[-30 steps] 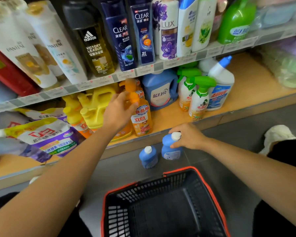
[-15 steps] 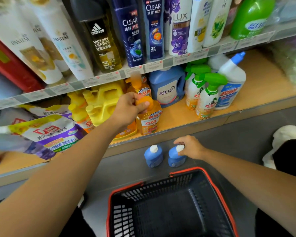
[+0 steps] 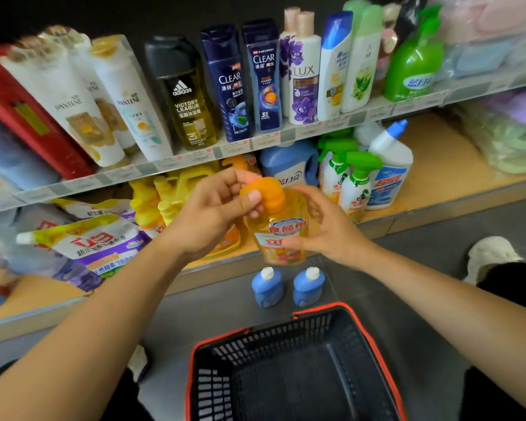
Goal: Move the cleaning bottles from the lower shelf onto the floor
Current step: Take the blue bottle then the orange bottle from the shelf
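floor (image 3: 422,268) grey | two blue bottles (image 3: 268,288) upright on it below lower shelf (image 3: 438,165); left hand (image 3: 207,220) fingers pinch orange bottle (image 3: 281,235) cap (image 3: 271,192); right hand (image 3: 328,229) fingers grasp its body

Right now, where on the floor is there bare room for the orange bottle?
The orange bottle fits on bare floor right of the blue bottles, up to the white shoe; also left of them, along the shelf base. Crowded: between the blue bottles and toward the basket.

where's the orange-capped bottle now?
Head view, centre: orange-capped bottle held in front of the lower shelf, left hand at its cap, right hand on its body, above two blue bottles.
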